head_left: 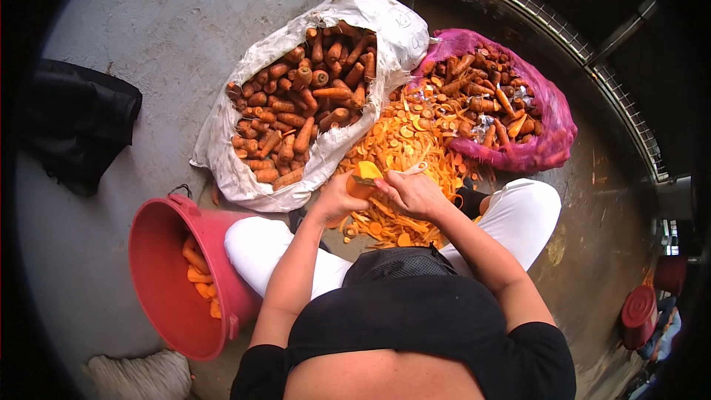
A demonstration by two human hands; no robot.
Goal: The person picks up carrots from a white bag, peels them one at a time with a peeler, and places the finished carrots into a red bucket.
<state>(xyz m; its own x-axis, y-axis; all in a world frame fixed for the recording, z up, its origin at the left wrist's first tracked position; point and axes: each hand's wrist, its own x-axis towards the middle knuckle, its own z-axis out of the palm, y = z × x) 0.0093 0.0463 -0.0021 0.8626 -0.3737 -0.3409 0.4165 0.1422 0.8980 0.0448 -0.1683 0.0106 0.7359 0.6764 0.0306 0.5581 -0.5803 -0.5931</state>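
Carrot [363, 187] is what I have between my hands, out in front of my lap and above the near part of the peelings. Beyond my hands, a little to the left, the big white sack [402, 27] gapes open, full of unpeeled carrots [296, 107] lying every which way. To its right, just beside it, the pink mesh bag [557, 124] holds more brownish carrots and pieces. By my left knee is the red bucket [164, 274], with some bright peeled carrots [198, 272] inside. A loose heap of peelings [392, 141], mixed with round slices, spreads from the two bags back toward my legs.

My left hand [337, 198] is closed round the carrot from the left. My right hand [416, 194] grips a pale-handled tool [409, 171], its dark blade lying across the carrot, its handle end sticking out past my fingers. The carrot's long axis looks to run away from me, leaning slightly right, with the far end pointing at the heap; I see it foreshortened and cannot tell whether that end is the tip or the crown. That far end is bright yellow-orange and smooth; nearer me, below the blade, the surface is deeper orange.
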